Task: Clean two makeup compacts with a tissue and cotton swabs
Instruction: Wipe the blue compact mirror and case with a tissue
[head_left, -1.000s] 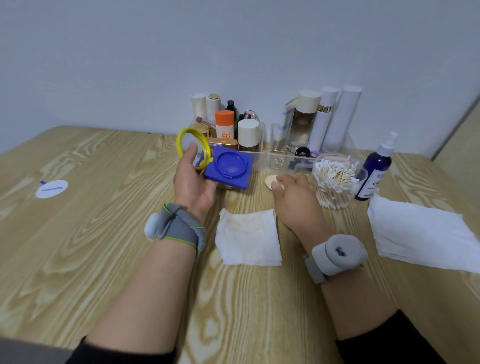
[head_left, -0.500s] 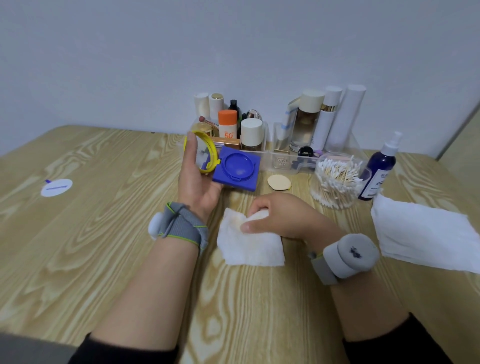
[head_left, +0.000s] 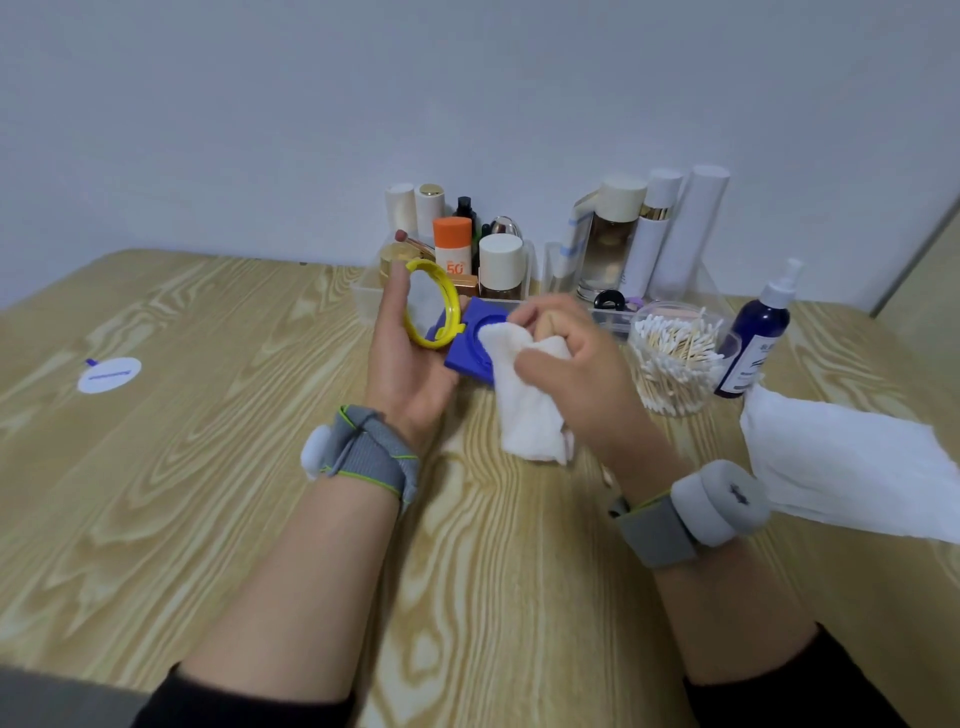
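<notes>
Gripped in the left hand (head_left: 410, 374), thumb up along the rim: an open compact (head_left: 470, 345) with a square blue plastic base and a round yellow-rimmed mirror lid, held above the light wood-grain table (head_left: 208, 467). Clamped in the curled fingers of the right hand (head_left: 576, 374): a crumpled white tissue (head_left: 530, 410), upper end pressed onto the blue base, loose end hanging toward the tabletop. Just right of that hand, a clear round jar (head_left: 675, 400) packed with wooden-stemmed cotton swabs (head_left: 675, 348); beside it a dark blue spray bottle (head_left: 758, 338); nearer, a flat white paper sheet (head_left: 852, 467).
</notes>
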